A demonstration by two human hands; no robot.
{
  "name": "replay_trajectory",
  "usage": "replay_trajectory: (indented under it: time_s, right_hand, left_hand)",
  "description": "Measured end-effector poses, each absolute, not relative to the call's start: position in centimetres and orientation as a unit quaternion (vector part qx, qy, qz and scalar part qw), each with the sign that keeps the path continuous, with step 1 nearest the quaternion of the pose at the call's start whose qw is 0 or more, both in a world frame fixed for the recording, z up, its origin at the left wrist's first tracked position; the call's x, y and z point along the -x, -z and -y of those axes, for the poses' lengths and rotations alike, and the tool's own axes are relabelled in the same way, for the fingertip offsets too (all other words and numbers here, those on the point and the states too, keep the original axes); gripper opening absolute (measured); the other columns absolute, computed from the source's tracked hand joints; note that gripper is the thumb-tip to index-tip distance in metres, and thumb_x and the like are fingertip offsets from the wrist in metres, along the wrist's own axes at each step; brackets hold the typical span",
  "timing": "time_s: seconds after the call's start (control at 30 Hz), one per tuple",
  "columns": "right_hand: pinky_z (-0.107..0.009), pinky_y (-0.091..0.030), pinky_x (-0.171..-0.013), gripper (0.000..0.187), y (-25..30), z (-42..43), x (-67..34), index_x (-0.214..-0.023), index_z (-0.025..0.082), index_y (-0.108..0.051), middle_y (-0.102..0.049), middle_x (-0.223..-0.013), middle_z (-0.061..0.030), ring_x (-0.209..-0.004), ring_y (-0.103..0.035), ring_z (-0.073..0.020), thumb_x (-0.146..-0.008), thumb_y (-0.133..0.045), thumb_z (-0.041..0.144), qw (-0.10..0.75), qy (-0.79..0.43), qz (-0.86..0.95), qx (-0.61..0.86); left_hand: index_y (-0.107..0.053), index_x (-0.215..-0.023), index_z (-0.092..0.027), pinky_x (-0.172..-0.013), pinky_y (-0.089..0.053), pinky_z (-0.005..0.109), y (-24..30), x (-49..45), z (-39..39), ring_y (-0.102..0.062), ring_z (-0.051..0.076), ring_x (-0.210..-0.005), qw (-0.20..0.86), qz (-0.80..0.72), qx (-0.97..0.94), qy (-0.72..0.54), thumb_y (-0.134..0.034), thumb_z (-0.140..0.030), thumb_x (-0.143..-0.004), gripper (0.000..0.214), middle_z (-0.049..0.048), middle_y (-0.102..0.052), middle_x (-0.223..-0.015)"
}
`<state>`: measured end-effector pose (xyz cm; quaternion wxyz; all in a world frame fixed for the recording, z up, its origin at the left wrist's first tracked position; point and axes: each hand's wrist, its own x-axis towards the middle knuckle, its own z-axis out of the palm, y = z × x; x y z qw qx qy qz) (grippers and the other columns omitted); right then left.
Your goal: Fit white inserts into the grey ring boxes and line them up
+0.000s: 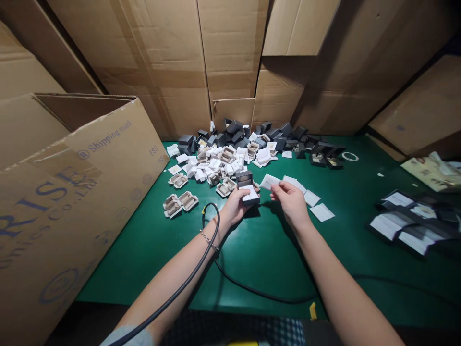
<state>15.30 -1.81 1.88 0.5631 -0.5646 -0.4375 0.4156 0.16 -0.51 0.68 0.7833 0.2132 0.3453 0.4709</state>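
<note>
My left hand is closed around a small black box with its lid raised; the thumb presses on a white insert inside. To the right of it, my right hand pinches a small white card between thumb and fingertips, apart from the box. Several loose white cards lie on the green table just beyond and beside my right hand. Left of the box rest folded cardboard inserts, with more inserts farther left. A black cable runs across my left forearm.
A heap of white inserts and black boxes spreads along the back of the green table. A large open carton stands at left. More open black boxes sit at right, near a printed bag. Stacked cartons wall the back.
</note>
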Motion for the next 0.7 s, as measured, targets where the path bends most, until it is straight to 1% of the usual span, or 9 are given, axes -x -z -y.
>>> replay_trajectory:
  time_s: [0.1, 0.23, 0.37, 0.43, 0.53, 0.7]
  right_hand:
    - [-0.028, -0.048, -0.055, 0.042, -2.2, 2.0, -14.8, -0.079, 0.018, -0.063, -0.064, -0.064, -0.0003, -0.055, -0.057, -0.0140, -0.054, -0.077, 0.050, 0.570, -0.425, 0.435, 0.552]
    - [-0.032, -0.050, -0.061, 0.037, -2.3, 2.4, -14.6, -0.080, 0.016, -0.068, -0.069, -0.070, -0.0046, -0.060, -0.060, -0.0168, -0.062, -0.072, 0.048, 0.536, -0.391, 0.484, 0.571]
    - [-0.035, -0.050, -0.072, 0.032, -2.2, 2.6, -14.7, -0.081, 0.016, -0.072, -0.072, -0.080, -0.0068, -0.072, -0.063, -0.0195, -0.067, -0.069, 0.044, 0.530, -0.349, 0.504, 0.586]
    - [-0.035, -0.051, -0.071, 0.034, -2.1, 2.5, -14.7, -0.086, 0.016, -0.071, -0.072, -0.080, -0.0063, -0.071, -0.062, -0.0191, -0.065, -0.070, 0.043, 0.539, -0.351, 0.491, 0.587]
    - [-0.033, -0.050, -0.066, 0.040, -1.8, 2.4, -14.6, -0.091, 0.016, -0.067, -0.069, -0.074, -0.0046, -0.066, -0.061, -0.0173, -0.062, -0.073, 0.043, 0.559, -0.372, 0.464, 0.579]
    - [-0.032, -0.051, -0.067, 0.034, -1.9, 2.6, -14.2, -0.083, 0.017, -0.062, -0.068, -0.073, -0.0036, -0.067, -0.062, -0.0169, -0.060, -0.075, 0.039, 0.575, -0.369, 0.452, 0.574]
  left_hand:
    - [-0.058, -0.105, -0.017, -0.068, -0.051, 0.023, -0.5, -0.2, 0.9, -0.063, 0.013, -0.075, 0.782, -0.321, -0.265, -0.465, -0.062, -0.012, -0.065, 0.041, 0.0030, -0.067, -0.091]
    - [-0.052, -0.119, -0.024, -0.070, -0.050, 0.023, -0.6, -0.1, 1.4, -0.062, 0.012, -0.079, 0.783, -0.295, -0.315, -0.448, -0.066, -0.015, -0.065, 0.056, 0.0008, -0.064, -0.097]
    - [-0.051, -0.121, -0.027, -0.074, -0.051, 0.025, -0.6, -0.1, 1.5, -0.061, 0.013, -0.085, 0.787, -0.285, -0.325, -0.441, -0.068, -0.016, -0.065, 0.059, 0.0011, -0.063, -0.101]
    - [-0.051, -0.121, -0.027, -0.075, -0.051, 0.026, -0.6, -0.1, 1.6, -0.061, 0.014, -0.086, 0.794, -0.285, -0.327, -0.426, -0.068, -0.016, -0.065, 0.060, 0.0014, -0.063, -0.103]
    - [-0.049, -0.123, -0.027, -0.077, -0.050, 0.027, -0.7, -0.2, 1.6, -0.061, 0.013, -0.086, 0.803, -0.293, -0.322, -0.407, -0.068, -0.016, -0.065, 0.062, 0.0015, -0.064, -0.105]
    - [-0.049, -0.122, -0.027, -0.077, -0.049, 0.026, -0.8, -0.1, 1.7, -0.061, 0.013, -0.087, 0.805, -0.295, -0.323, -0.400, -0.069, -0.017, -0.065, 0.061, 0.0014, -0.063, -0.107]
